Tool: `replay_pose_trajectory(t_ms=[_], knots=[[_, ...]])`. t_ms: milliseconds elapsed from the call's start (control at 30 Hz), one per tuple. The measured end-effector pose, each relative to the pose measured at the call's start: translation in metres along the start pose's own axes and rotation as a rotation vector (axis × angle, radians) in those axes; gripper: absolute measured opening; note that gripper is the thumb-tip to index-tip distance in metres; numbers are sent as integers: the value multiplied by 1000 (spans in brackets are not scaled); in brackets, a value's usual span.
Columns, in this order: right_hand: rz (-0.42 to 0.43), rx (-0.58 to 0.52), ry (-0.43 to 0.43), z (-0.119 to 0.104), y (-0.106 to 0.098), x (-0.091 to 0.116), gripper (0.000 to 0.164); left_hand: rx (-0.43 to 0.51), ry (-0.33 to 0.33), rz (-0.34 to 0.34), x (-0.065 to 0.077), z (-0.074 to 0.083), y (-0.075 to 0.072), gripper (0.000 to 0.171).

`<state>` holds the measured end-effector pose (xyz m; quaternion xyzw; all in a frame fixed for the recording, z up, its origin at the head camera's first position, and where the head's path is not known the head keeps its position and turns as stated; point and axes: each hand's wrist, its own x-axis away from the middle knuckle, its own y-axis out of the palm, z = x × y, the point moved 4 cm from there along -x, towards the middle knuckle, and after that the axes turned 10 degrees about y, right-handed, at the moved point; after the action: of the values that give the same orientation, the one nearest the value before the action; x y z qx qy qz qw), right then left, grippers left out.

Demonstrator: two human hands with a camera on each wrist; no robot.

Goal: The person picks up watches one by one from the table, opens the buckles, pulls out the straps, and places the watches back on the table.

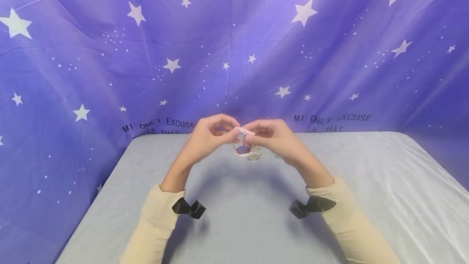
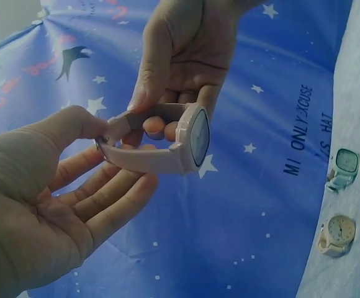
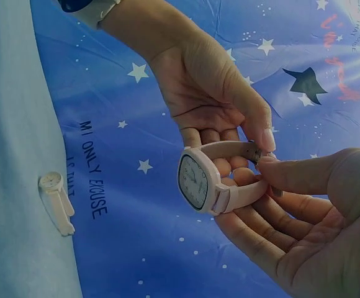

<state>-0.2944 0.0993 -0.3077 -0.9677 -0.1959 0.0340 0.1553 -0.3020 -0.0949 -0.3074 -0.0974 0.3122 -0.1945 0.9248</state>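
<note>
Both hands hold a pink wristwatch [image 2: 157,160] above the table, its strap bent into a loop. My left hand [image 1: 205,137] pinches one strap end by the metal buckle [image 2: 101,149] between thumb and fingers. With thumb and fingertips, my right hand [image 1: 277,137] grips the other strap part close to the same spot. The round dial [image 3: 193,181] faces away from the buckle, hanging low in the head view. Fingers partly hide where the strap ends meet.
A cream watch [image 2: 340,230] and a green square-faced watch [image 2: 347,160] stand on the grey cloth-covered table [image 1: 242,223]. A pale watch [image 3: 51,181] lies near the table's back edge in the right wrist view. Behind hangs a purple star-patterned curtain [image 1: 227,31].
</note>
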Motion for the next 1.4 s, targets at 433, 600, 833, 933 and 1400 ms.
replay_pose_trajectory(t_ms=[433, 600, 833, 933, 1400], knots=[[29, 30, -17, -1, 3, -2, 23, -48, -9, -30, -1, -1, 6, 12], [21, 32, -19, -3, 4, -2, 22, -33, -22, -13, -1, 0, 6, 10], [-11, 18, -28, -3, 4, -2, 27, -4, -43, 11, -2, -1, 7, 9], [-32, 20, -33, -3, 3, -2, 29, 34, -57, 20, -2, -3, 6, 8], [-40, 34, -40, -5, 0, 0, 29, 83, -149, 12, -1, -5, 4, 12]])
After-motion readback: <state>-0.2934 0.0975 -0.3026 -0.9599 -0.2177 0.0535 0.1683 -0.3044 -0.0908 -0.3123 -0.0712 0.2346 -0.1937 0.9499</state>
